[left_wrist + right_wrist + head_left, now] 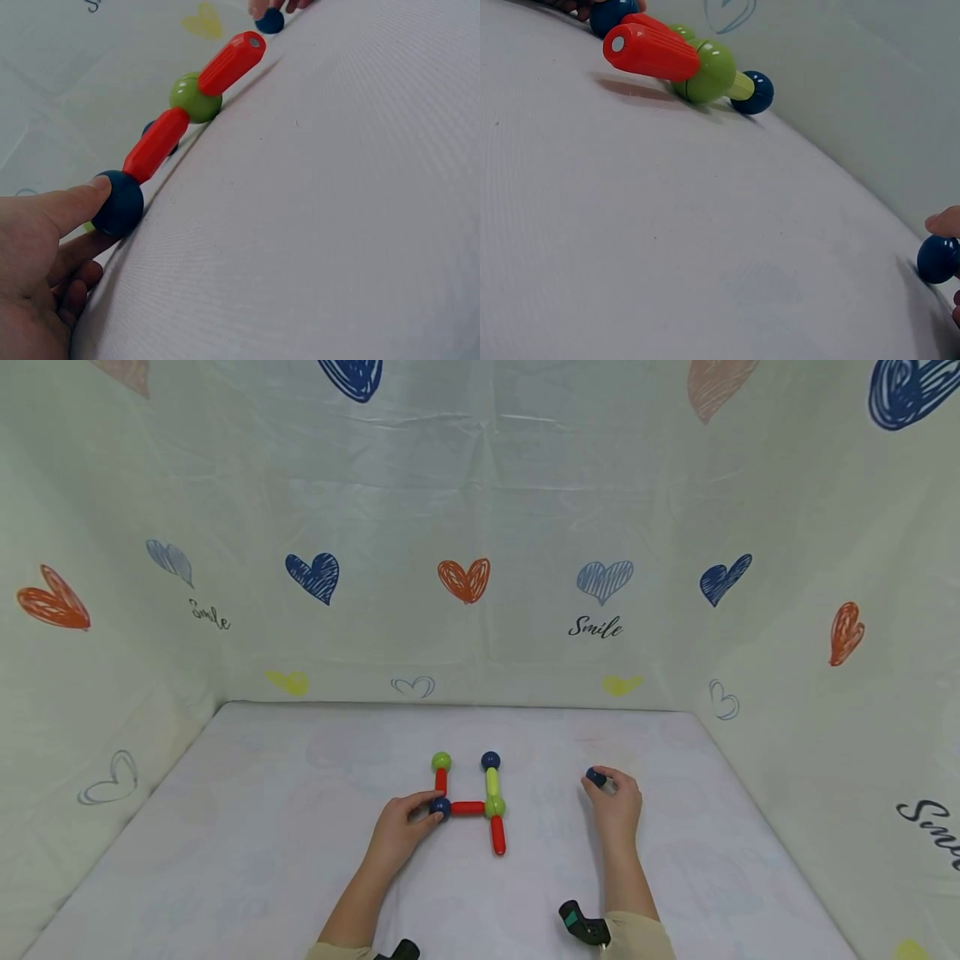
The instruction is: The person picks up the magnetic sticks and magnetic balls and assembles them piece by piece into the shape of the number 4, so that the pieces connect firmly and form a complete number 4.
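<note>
On the white table lies a joined shape of magnetic rods and balls. A red rod (468, 808) links a blue ball (120, 204) at the left to a green ball (495, 806) at the right. Another red rod (441, 781) runs from the blue ball to a far green ball (442, 762). From the right green ball, a yellow-green rod (492, 781) leads to a second blue ball (491, 761), and a third red rod (652, 52) points nearer. My left hand (399, 831) pinches the left blue ball. Off to the right, my right hand (618, 806) pinches a separate blue ball (937, 259).
A white cloth covers the table (262, 860). Behind it and at both sides hangs a pale curtain (525, 510) printed with hearts and words. Dark wrist devices, one of them a black camera mount (583, 925), show near the sleeves.
</note>
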Tool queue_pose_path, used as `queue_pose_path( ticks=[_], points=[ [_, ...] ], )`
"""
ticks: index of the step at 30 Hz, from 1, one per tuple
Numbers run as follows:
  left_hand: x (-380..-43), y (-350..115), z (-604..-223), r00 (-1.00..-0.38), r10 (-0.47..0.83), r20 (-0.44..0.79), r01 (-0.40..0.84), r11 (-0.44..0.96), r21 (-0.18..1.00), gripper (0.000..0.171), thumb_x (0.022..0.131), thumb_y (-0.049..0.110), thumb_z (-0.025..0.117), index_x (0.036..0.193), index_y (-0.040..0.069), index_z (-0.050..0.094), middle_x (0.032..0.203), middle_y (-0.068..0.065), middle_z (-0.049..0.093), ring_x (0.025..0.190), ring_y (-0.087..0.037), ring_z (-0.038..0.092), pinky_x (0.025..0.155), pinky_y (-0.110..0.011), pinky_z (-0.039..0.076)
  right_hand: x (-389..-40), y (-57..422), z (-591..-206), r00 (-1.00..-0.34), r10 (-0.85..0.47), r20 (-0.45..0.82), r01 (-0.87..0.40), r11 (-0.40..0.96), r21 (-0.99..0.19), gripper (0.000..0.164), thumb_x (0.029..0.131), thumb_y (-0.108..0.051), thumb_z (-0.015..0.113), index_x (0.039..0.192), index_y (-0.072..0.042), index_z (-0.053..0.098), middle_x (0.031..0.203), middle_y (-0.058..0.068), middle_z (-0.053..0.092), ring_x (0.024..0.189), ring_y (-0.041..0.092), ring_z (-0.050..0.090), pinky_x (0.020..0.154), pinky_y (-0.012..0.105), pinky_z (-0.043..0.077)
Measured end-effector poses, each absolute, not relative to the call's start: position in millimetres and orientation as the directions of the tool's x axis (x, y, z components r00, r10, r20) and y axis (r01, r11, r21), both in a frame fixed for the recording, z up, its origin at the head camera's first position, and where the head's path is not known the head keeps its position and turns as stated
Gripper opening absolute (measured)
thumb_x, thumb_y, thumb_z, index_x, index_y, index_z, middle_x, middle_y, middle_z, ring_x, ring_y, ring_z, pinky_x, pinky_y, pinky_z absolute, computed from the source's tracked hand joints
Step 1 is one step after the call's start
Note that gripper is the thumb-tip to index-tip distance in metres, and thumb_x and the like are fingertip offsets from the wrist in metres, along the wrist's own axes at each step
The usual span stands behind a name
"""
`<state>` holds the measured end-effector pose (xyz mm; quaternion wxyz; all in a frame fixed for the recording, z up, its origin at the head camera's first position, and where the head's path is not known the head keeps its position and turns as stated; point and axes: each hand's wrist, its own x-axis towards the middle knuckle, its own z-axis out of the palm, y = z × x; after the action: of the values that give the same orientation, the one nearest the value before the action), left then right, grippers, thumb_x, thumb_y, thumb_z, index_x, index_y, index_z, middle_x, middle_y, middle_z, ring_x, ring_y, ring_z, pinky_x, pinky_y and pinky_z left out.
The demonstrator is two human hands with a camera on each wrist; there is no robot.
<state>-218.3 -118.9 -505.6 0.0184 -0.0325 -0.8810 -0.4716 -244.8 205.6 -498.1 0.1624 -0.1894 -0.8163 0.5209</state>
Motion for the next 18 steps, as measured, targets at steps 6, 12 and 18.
queue_pose_path(
  ticks=[6,12,18],
  points=[
    [-218.3,-118.8,-506.1,-0.997,0.040,0.061,0.073,0.553,0.830,0.034,0.085,0.016,0.076,0.119,0.014,0.071,0.118,-0.011,0.065,0.109,-0.030,0.056,0.094,-0.051,0.046,-246.4,205.4,-501.1,-0.863,0.502,0.065,0.140,0.361,-0.922,0.026,0.087,-0.006,0.069,0.112,0.002,0.065,0.130,0.024,0.050,0.124,0.041,0.041,0.105,0.052,0.031],
    [-218.2,-119.3,-506.4,-0.997,0.042,0.065,0.077,0.557,0.827,0.034,0.085,0.017,0.076,0.119,0.014,0.071,0.118,-0.011,0.065,0.108,-0.030,0.056,0.093,-0.051,0.046,-246.3,204.2,-501.7,-0.851,0.519,0.076,0.141,0.366,-0.920,0.020,0.088,-0.004,0.068,0.106,0.002,0.065,0.127,0.025,0.052,0.122,0.041,0.045,0.104,0.050,0.034],
    [-218.2,-119.3,-506.1,-0.997,0.037,0.061,0.071,0.563,0.823,0.034,0.085,0.017,0.076,0.119,0.014,0.071,0.118,-0.011,0.064,0.108,-0.031,0.056,0.093,-0.052,0.046,-244.7,204.3,-499.9,-0.846,0.528,0.079,0.139,0.360,-0.922,0.020,0.087,-0.002,0.069,0.105,0.003,0.064,0.125,0.026,0.054,0.120,0.040,0.047,0.103,0.051,0.035]
  ],
)
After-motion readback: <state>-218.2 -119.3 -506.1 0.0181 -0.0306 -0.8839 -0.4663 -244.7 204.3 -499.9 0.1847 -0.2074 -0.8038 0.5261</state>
